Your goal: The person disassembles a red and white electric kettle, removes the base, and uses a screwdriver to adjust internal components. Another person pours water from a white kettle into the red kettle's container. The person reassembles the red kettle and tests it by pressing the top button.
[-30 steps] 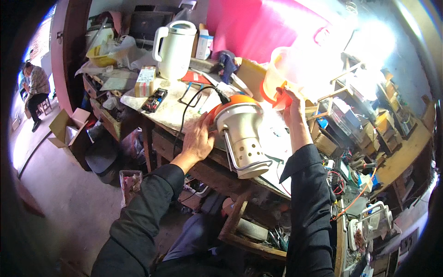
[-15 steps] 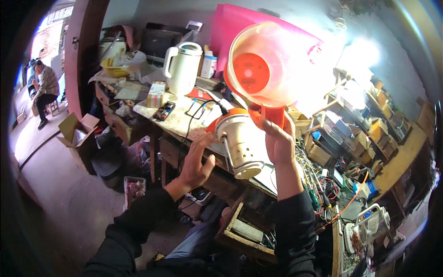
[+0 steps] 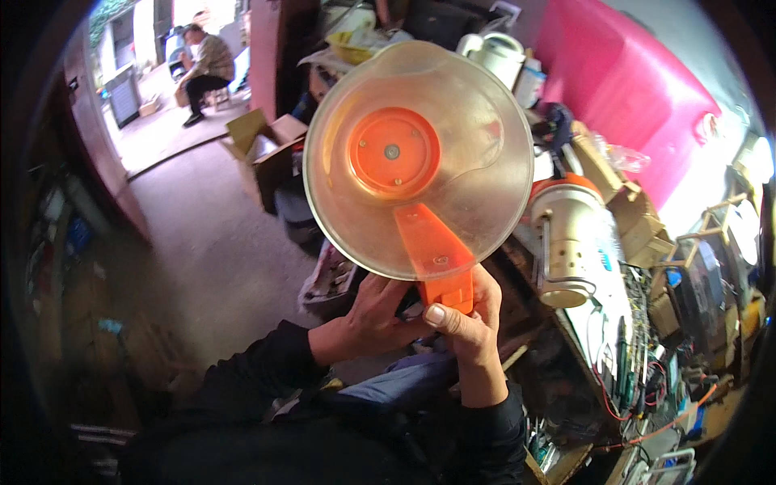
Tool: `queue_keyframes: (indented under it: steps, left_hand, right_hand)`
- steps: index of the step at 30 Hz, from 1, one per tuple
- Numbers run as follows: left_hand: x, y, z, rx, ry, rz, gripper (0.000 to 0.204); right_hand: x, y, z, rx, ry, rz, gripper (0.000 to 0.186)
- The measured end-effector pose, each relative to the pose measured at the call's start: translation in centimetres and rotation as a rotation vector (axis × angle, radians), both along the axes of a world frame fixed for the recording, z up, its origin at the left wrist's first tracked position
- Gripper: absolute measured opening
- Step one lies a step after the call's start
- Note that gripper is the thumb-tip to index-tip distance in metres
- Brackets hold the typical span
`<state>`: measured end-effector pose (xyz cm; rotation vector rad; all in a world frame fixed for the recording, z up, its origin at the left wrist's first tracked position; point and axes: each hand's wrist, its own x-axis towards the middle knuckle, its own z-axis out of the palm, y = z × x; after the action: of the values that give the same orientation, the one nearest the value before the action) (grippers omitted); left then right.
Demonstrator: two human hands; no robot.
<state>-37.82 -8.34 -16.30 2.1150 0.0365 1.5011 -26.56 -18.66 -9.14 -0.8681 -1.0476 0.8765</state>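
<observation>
above the person's lap (image 3: 404, 380), a see-through plastic jug (image 3: 420, 174) hangs in the air, held by its orange handle (image 3: 447, 293). the right hand (image 3: 477, 330) is closed around that handle, thumb on the near face. the left hand (image 3: 376, 319) is bent just under the near rim (image 3: 380, 269); its fingertips are hidden, so whether it grips cannot be told. by look, the jug should handle as light, stiff and smooth; the thin wall could crack if knocked, so the handle is the sound hold. its open end faces the camera; the long axis runs away from there to the orange base (image 3: 394, 152), leaning left. the handle points back toward the person. a cream machine (image 3: 568, 242) sits to the right, untouched.
</observation>
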Motion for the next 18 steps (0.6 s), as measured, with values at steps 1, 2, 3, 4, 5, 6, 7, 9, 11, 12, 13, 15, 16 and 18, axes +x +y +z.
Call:
queue_keyframes:
  steps: [1,2,3,4,5,6,7,9,11,12,13,15,16,18]
  left_hand:
    - [-0.5,0.0,-0.6,0.029,-0.007,0.015,0.058]
    - [-1.0,-0.1,-1.1,0.058,0.000,0.036,0.056]
    - [-1.6,-0.4,-1.6,0.052,-0.003,0.032,0.054]
    - [-2.0,-0.7,-2.0,0.049,0.006,0.034,0.053]
    - [-2.4,-1.0,-2.2,0.057,-0.008,0.029,0.051]
    - [-2.7,-1.5,-2.4,0.072,0.009,0.082,0.049]
    - [-3.1,-2.0,-2.5,0.035,0.025,0.096,0.051]
    - [-3.7,-2.8,-2.6,-0.016,0.027,0.122,0.054]
    - [-4.6,-3.0,-2.5,-0.100,0.107,0.067,0.050]
    - [-4.9,-3.0,-2.4,-0.100,0.126,0.079,0.048]
    - [-5.1,-3.0,-2.4,-0.100,0.151,0.089,0.046]
    - [-5.5,-2.9,-2.4,-0.070,0.215,0.102,0.042]
    - [-5.6,-2.9,-2.4,-0.053,0.232,0.109,0.040]
    - [-5.6,-2.9,-2.5,-0.030,0.199,0.171,0.041]
  right_hand:
    - [-0.5,0.0,-0.5,-0.023,-0.008,0.015,0.074]
    - [-0.9,-0.1,-0.9,-0.046,-0.019,0.030,0.074]
    - [-1.3,-0.3,-1.3,-0.063,-0.017,0.045,0.074]
    - [-1.6,-0.5,-1.7,-0.076,-0.018,0.057,0.075]
    - [-1.7,-0.7,-2.0,-0.084,-0.023,0.066,0.075]
    - [-1.8,-0.8,-2.3,-0.092,-0.052,0.073,0.077]
    - [-2.0,-0.9,-2.6,-0.113,-0.015,0.095,0.078]
    - [-2.2,-1.2,-3.1,-0.128,0.058,0.118,0.080]
    - [-2.4,-1.3,-3.6,-0.117,0.125,0.133,0.082]
    - [-2.5,-1.3,-3.8,-0.102,0.157,0.139,0.083]
    - [-2.6,-1.4,-4.0,-0.085,0.185,0.143,0.083]
    - [-2.7,-1.6,-4.2,-0.105,0.184,0.138,0.083]
    - [-2.6,-1.7,-4.2,-0.109,0.163,0.138,0.083]
    - [-2.7,-1.7,-4.2,-0.133,0.169,0.142,0.083]
